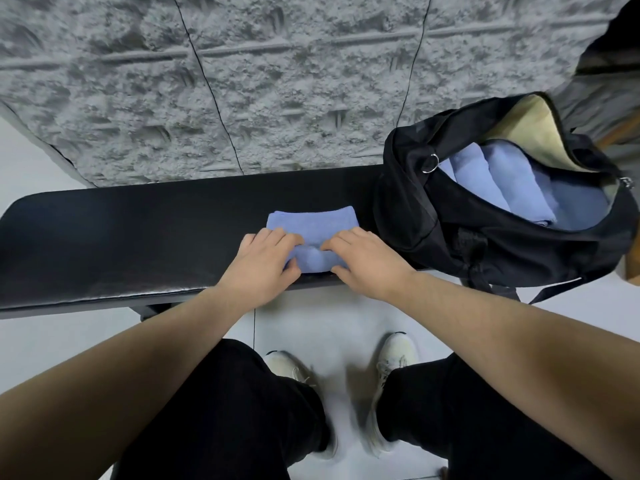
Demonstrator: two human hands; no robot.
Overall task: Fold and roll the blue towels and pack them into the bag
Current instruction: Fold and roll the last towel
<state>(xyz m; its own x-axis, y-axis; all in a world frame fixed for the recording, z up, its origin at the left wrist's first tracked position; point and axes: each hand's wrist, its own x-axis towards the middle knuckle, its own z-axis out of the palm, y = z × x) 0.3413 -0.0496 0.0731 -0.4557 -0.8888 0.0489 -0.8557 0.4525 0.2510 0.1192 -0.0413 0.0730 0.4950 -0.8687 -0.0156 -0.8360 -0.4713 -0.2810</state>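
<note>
A folded blue towel (313, 221) lies on the black bench (121, 237), its near end rolled up into a thick roll. My left hand (265, 259) grips the left part of the roll, thumb under and fingers curled over the top. My right hand (363, 259) grips the right part the same way. The flat far half of the towel stays spread on the bench. To the right stands an open black bag (433, 216) with a cream lining; rolled blue towels (512, 183) lie side by side inside it.
A grey textured wall (242, 81) rises right behind the bench. Two thin black cables (214, 98) run down it. My legs and white shoes (394, 362) stand on the pale floor in front of the bench. The bag's straps (485, 278) hang over the front edge.
</note>
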